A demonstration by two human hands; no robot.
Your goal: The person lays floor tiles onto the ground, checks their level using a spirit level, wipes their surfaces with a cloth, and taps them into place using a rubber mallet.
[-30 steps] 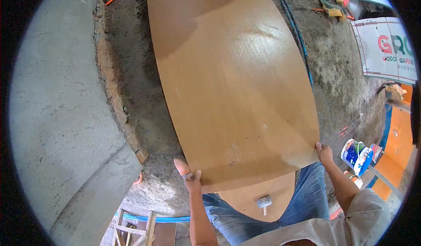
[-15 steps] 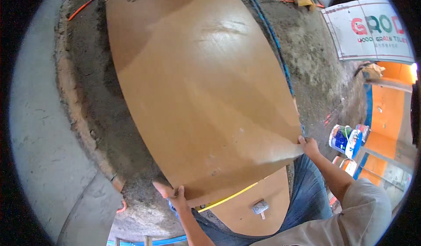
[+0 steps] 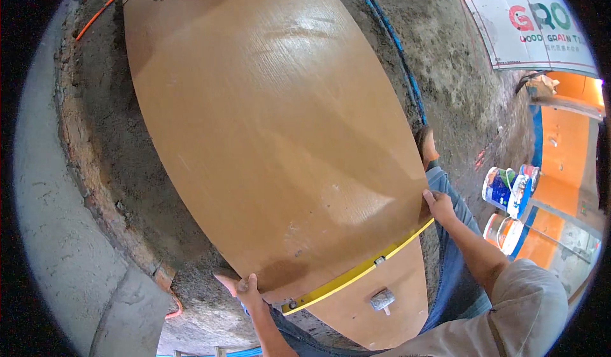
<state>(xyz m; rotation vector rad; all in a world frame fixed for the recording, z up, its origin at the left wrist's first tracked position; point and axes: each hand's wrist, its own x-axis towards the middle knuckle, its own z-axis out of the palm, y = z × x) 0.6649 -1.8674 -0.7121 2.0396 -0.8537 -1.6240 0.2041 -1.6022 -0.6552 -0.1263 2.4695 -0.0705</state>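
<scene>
With my left hand (image 3: 249,289) I grip the near left corner of a large brown panel (image 3: 273,134), smooth and slightly glossy. My right hand (image 3: 440,207) holds its near right corner, thumb on top. The fingers under the panel are hidden. The panel stretches away from me over the rough ground. Along its near edge lies a yellow spirit level (image 3: 344,279), on or just above a second brown panel (image 3: 407,293) between my legs. A mallet with a grey head (image 3: 382,299) rests on that second panel.
Rough grey mortar (image 3: 184,210) borders the panel, with a concrete ledge (image 3: 51,230) at left. A blue hose (image 3: 398,45) runs along the right side. Paint buckets (image 3: 499,188) and a white printed carton (image 3: 528,26) stand farther right. My foot (image 3: 428,146) is beside the panel.
The panel's near edge has shifted away from me and lower, uncovering more of the yellow level. My right foot now shows beside the panel. Both hands keep their hold.
</scene>
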